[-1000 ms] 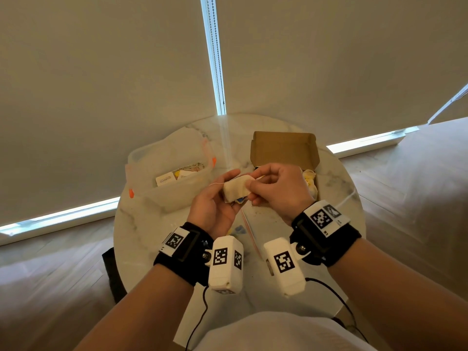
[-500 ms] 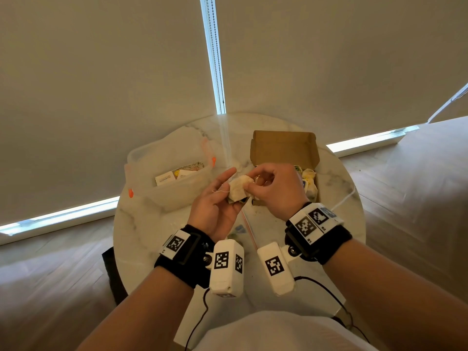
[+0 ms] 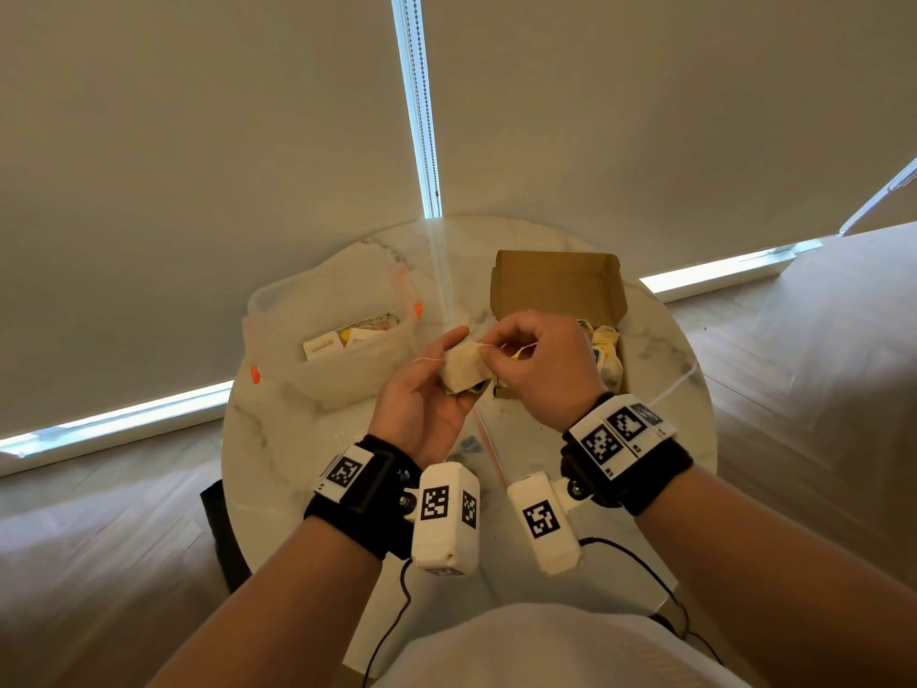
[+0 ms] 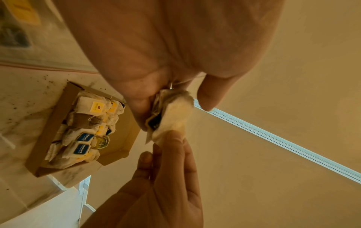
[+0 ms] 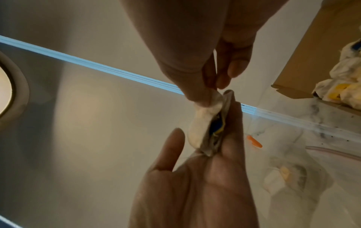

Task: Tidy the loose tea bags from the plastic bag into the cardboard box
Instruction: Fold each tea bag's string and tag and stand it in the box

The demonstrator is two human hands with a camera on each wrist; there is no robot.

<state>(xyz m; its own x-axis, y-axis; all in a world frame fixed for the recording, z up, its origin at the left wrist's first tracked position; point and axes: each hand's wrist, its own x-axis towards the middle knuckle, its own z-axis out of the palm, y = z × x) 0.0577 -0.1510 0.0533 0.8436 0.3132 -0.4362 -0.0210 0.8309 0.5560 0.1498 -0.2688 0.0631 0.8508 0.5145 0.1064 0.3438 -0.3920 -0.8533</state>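
Observation:
Over the table's middle my left hand [image 3: 449, 362] holds a small stack of pale tea bags [image 3: 464, 372] between thumb and straight fingers. My right hand [image 3: 491, 357] pinches the top edge of the front bag [image 5: 205, 117], and a thin string runs across it. A dark blue tag shows inside the stack [image 4: 155, 121]. The open cardboard box [image 3: 556, 285] sits just behind my right hand, with several tea bags [image 4: 84, 135] in it. The clear plastic bag [image 3: 337, 340] lies at the left with a few packets inside.
The round marble table [image 3: 278, 439] carries tea crumbs and a zip strip [image 3: 484, 439] near my wrists. Roller blinds and a bead chain [image 3: 422, 116] hang behind. Wood floor surrounds the table. A cable [image 3: 392, 613] hangs from my left wrist.
My right fingers have shifted along the top of the stack, and a string now stretches across it. Both hands stay in about the same place above the table.

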